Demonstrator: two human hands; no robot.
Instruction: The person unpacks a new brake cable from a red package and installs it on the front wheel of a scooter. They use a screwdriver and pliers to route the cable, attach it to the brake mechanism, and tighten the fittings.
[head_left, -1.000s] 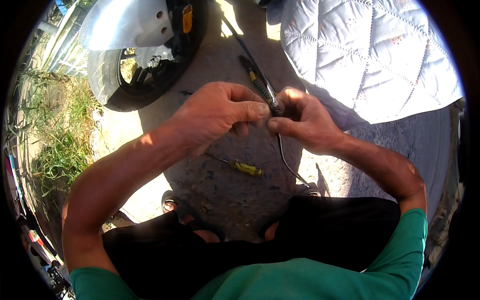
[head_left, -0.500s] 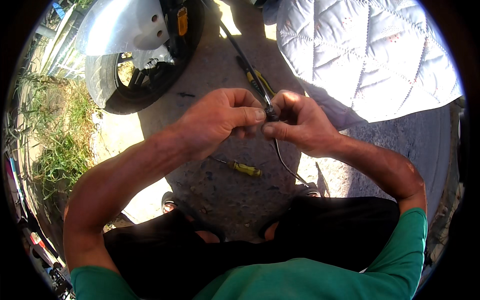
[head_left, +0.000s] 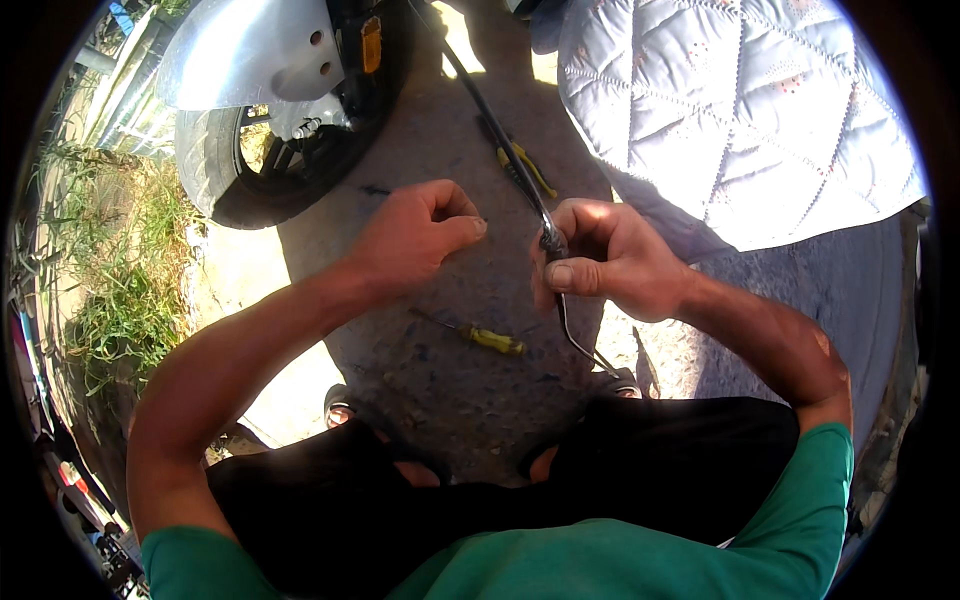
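Observation:
A long black cable (head_left: 478, 95) comes down from the top of the view and runs into my right hand (head_left: 620, 260). My right thumb and fingers are closed around the dark fitting at its lower part; a thinner, bent end (head_left: 570, 335) hangs below them toward my foot. To the left and apart from the cable, my left hand (head_left: 415, 240) has thumb and forefinger pinched together. A tiny dark spot shows at those fingertips, too small to name. On the ground beneath lies a screwdriver (head_left: 495, 341) with a yellow handle. Yellow-and-black pliers (head_left: 525, 168) lie behind the cable.
A wheel (head_left: 215, 165) with a silver fender (head_left: 250, 55) and an orange reflector (head_left: 371, 45) stands at the far left. At the far right a quilted silvery cover (head_left: 740, 110) spreads out. Grass (head_left: 130, 290) grows at the left. A small dark piece (head_left: 374, 190) lies near the wheel.
My left hand has come off the cable fitting and moved left, still pinched. My right hand keeps hold of the cable, having shifted slightly right and nearer.

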